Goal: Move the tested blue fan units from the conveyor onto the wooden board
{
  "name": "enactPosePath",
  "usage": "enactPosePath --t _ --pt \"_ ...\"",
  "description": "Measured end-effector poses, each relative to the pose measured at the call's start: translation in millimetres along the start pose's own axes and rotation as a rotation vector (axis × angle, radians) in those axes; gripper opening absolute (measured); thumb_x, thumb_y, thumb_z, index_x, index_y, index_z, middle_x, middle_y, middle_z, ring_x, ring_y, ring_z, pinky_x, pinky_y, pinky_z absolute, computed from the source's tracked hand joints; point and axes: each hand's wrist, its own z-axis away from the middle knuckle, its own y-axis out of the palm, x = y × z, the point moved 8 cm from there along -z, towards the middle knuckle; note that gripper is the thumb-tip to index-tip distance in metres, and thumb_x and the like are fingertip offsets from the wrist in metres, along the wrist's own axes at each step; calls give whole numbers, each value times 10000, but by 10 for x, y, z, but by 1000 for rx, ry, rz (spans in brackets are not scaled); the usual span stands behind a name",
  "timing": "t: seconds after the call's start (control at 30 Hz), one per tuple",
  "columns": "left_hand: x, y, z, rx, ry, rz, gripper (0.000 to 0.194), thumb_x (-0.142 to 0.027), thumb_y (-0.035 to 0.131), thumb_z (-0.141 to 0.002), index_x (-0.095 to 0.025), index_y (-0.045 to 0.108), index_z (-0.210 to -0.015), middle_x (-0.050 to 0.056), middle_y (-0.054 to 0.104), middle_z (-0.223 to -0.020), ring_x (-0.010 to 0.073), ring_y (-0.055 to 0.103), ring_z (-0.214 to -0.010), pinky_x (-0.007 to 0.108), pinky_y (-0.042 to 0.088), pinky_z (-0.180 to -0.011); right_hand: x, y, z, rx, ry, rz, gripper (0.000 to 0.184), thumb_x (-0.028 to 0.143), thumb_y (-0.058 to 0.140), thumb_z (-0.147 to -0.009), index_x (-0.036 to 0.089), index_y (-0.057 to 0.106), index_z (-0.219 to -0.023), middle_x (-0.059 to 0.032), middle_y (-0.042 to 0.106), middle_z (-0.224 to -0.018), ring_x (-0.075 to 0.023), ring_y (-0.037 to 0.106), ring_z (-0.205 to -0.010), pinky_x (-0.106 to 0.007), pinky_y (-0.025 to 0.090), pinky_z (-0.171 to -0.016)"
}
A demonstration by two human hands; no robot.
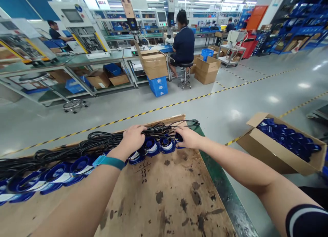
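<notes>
A row of blue round parts (64,170) with black cables (97,143) lies along the far edge of a stained wooden board (166,196). My left hand (133,137) is closed over the cable bundle and the blue parts near the row's right end. My right hand (188,137) rests with curled fingers on the last blue part (167,144) at the row's end, touching the cables there. A teal band (110,161) sits on my left wrist.
An open cardboard box (276,155) filled with more blue parts stands on the floor at right. A green table edge (222,189) borders the board. Across the yellow-black floor line (153,110), a person (183,42) sits on a stool among boxes and blue crates (158,86).
</notes>
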Motion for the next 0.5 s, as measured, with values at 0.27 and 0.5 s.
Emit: enactPosePath --t 0.27,0.5 --pt "213 72 -151 198 -109 -18 659 -183 498 -794 -261 514 -1449 123 689 -1297 333 644 -1171 453 517 -956 197 -472 -17 -187 85 73 470 307 749 -784 169 632 -1218 -122 626 -1108 -260 604 -1015 -360 477 -897" --pt "192 -98 -147 83 -109 -193 338 -312 406 -926 -200 684 -1082 180 736 -1081 360 672 -1049 467 517 -887 539 -996 -234 -377 119 16 453 365 703 -811 180 617 -1216 -105 635 -1089 -257 592 -1020 -357 478 -893"
